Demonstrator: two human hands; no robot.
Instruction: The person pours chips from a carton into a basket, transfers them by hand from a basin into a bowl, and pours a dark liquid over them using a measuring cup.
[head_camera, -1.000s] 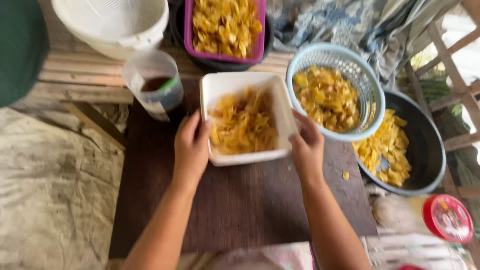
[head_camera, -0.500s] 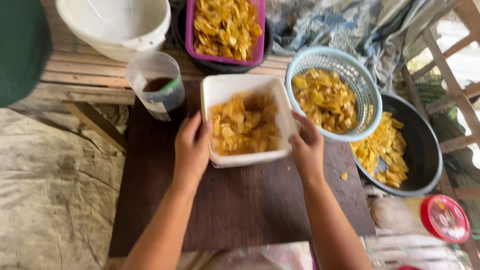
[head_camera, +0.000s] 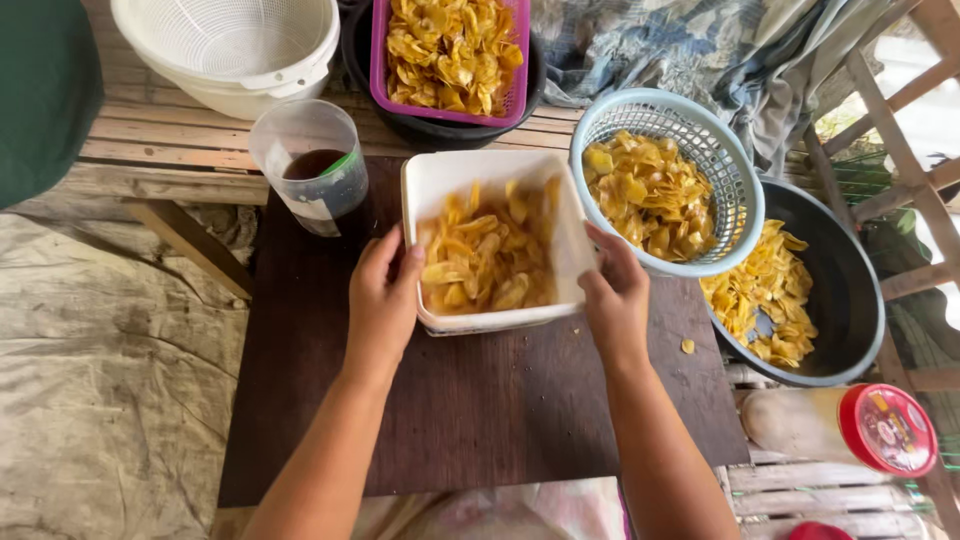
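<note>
Left hand (head_camera: 385, 290): fingers curled on the left wall of the white square tub (head_camera: 440, 180).
Right hand (head_camera: 615, 295): clasping the tub's right wall.
Tub position: on the dark tabletop (head_camera: 480, 410), between the clear measuring cup (head_camera: 315, 165) and the blue basket (head_camera: 735, 180).
Contents: yellow chips (head_camera: 485, 260), blurred, heaped towards the near wall.
Risk, spill: chips could jump the rim onto the tabletop if the tub tips.
Risk, knock: the cup of dark liquid stands near; an elbowing tub could upset it.
</note>
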